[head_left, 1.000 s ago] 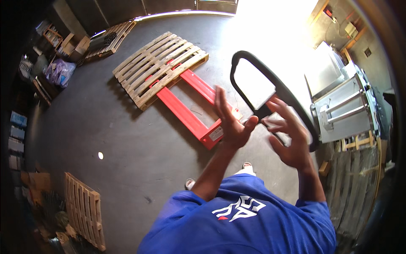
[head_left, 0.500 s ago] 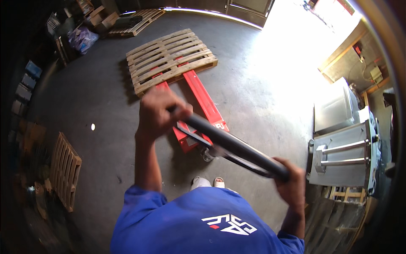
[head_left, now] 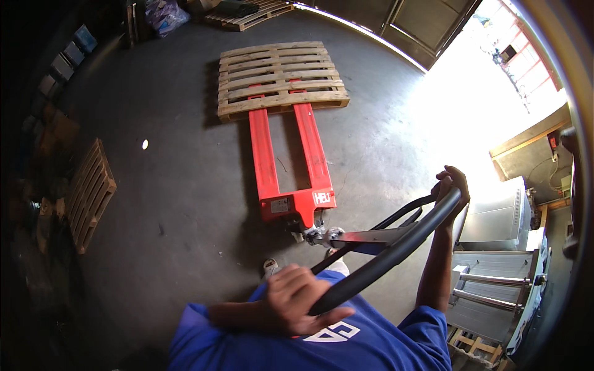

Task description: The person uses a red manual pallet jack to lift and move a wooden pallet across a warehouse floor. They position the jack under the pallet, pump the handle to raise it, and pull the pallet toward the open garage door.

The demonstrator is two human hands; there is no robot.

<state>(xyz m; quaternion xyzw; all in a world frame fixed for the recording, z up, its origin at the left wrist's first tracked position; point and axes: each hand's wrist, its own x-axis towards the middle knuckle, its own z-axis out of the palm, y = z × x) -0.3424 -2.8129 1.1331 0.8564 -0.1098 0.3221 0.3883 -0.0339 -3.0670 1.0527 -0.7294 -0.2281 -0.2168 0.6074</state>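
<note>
My left hand [head_left: 296,302], slightly blurred, is closed round the lower left end of a black loop handle [head_left: 383,260], close to my blue shirt. At the handle's upper right end my right hand [head_left: 455,188] grips the bar. The handle belongs to a red pallet jack [head_left: 263,154] and slants from lower left to upper right. A steering shaft [head_left: 371,236] joins it to the jack's base. The fork tips reach under the near side of a wooden pallet [head_left: 281,77], and most of both forks lies uncovered. My feet stand just behind the jack's base.
A second pallet [head_left: 91,195] is at the left, and another pallet [head_left: 250,13] lies at the back near a purple plastic bag [head_left: 165,15]. Metal equipment [head_left: 495,278] and a silver box [head_left: 495,210] stand along the right. Bright light enters through an opening at the upper right.
The handle has swung from slanting down rightward to slanting up rightward. My left hand has come down towards me; my right has moved up and outward. The jack's base has turned straighter to the pallet.
</note>
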